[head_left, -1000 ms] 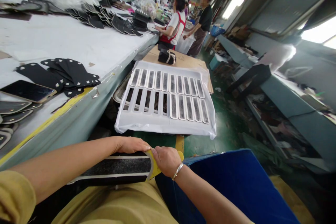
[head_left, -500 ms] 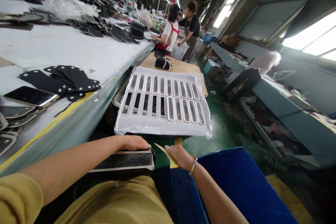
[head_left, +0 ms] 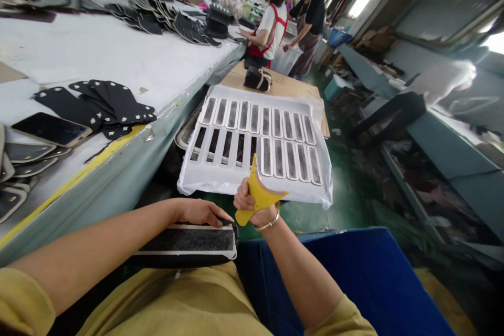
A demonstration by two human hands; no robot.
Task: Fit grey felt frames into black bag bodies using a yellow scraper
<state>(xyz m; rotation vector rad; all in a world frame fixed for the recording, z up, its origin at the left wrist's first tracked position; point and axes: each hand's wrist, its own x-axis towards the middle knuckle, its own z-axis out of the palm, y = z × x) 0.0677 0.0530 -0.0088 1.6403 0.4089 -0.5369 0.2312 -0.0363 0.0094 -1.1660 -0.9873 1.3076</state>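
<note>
My right hand [head_left: 252, 205] is wrapped round a yellow scraper [head_left: 263, 191] with a curved, flared end, raised in front of the frame. My left hand [head_left: 202, 212] grips the far edge of a long black piece [head_left: 192, 241] near my waist, thumb and fingers close to its right corner. A dark grey strip with a white border runs along this piece. Ahead lies a white-covered frame [head_left: 192, 181]. Grey strips with white borders [head_left: 291, 160] lie on it in two rows, and several open slots show at its lower left.
A white worktable [head_left: 90, 50] on the left carries a phone [head_left: 51, 129], black cut pieces [head_left: 106, 100] and clear plastic. A tied black bundle [head_left: 257, 79] sits on cardboard behind the frame. A blue bin [head_left: 362, 268] stands at my right. Two people [head_left: 271, 21] work ahead.
My right hand has risen and moved left with the scraper, turning it so its broad side shows. My left hand stays on the black piece. The view has tilted down a little.
</note>
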